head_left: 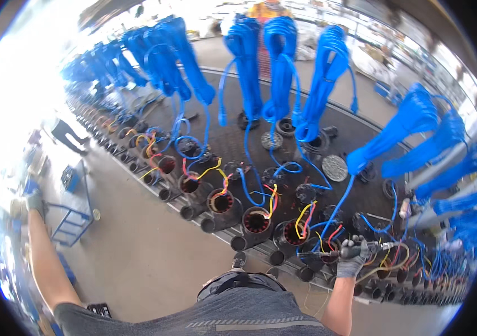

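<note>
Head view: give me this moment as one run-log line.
right hand: gripping hosed tool | left hand: out at far left, hold unclear | nearby: open dark cylinders, blue cable bundles

Cable coils [242,73] are bright blue, the counter [220,137] blackish grey. Wires [274,201] show yellow and pinkish red; black housings [256,222] have red-ringed insides. The glove [349,269] on the right hand [352,256] is grey, darker over the fingers [352,245]. A pale, partly diagonal-hatched band [249,323] crosses the charcoal shirt [205,311]. The floor [138,224] is beige, the trolley [70,210] blue.

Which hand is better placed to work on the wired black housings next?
Probably the right hand: it holds a handheld tool near the black housings; the left hand is far from them.
</note>
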`<state>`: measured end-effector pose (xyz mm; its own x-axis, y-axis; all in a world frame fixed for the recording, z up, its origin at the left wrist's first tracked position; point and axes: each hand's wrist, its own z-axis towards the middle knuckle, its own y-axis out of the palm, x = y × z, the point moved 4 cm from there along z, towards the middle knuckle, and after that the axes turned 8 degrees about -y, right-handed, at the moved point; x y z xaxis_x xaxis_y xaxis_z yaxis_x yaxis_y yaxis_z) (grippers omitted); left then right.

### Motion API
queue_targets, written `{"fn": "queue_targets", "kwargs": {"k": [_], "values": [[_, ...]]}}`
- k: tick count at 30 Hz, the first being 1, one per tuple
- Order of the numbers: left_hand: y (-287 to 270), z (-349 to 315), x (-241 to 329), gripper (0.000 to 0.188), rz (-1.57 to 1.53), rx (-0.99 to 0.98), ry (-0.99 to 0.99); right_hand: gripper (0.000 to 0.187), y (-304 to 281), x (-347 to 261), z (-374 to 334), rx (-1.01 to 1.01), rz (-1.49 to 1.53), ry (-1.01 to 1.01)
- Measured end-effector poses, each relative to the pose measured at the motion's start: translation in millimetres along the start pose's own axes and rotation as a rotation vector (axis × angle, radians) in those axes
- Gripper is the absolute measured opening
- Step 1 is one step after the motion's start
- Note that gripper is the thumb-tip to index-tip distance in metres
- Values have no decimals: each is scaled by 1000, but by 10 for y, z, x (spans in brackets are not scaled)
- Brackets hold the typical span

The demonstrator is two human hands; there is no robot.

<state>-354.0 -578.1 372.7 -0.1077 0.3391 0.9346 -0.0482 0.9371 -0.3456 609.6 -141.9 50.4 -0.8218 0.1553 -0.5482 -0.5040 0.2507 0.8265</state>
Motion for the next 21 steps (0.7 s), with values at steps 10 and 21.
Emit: {"fn": "queue_targets", "kwargs": {"k": [10,21], "values": [[3174,-3556,-1574,24,-231,-890,252,23,134,7,-105,128,-38,-27],[3946,-5568,-1338,41,209,-1222,883,22,321,22,-132,88,-64,-71]]}}
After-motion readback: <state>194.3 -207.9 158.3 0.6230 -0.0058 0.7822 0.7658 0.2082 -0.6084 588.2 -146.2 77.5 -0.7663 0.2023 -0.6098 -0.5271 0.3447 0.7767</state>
